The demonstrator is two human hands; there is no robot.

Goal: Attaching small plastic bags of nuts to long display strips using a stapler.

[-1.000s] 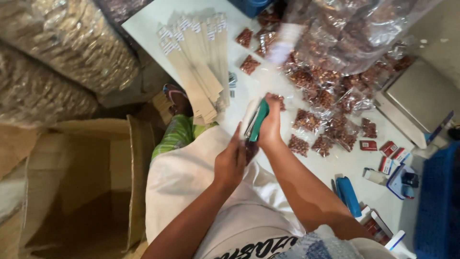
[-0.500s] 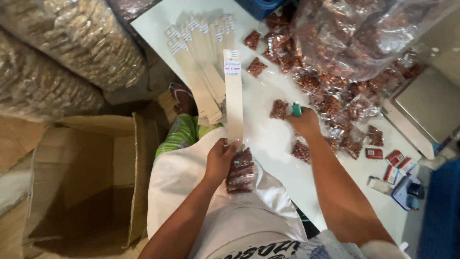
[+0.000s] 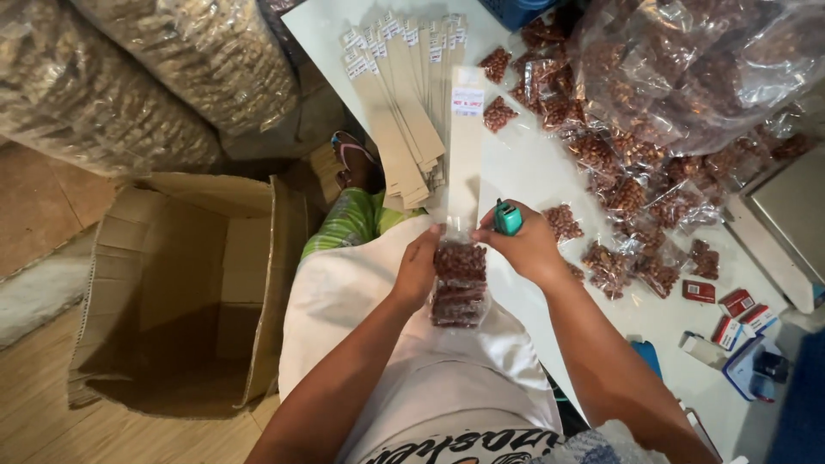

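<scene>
While glossy, crinkled nut packets (image 3: 460, 283) (pebbly)

A white, smooth-topped table (image 3: 533, 172) slants across the upper right, evenly lit with only soft shadows. Below and to its left lies a floor of pale wooden planks (image 3: 51, 430), meeting a reddish-brown tiled patch (image 3: 43, 206) further up. An open brown cardboard box (image 3: 185, 292) stands on the floor, its inside in shade. Behind it, along the top left, lie two big clear plastic sacks of pale brown goods (image 3: 129, 86). A blue plastic crate (image 3: 524, 10) shows at the top edge.
</scene>
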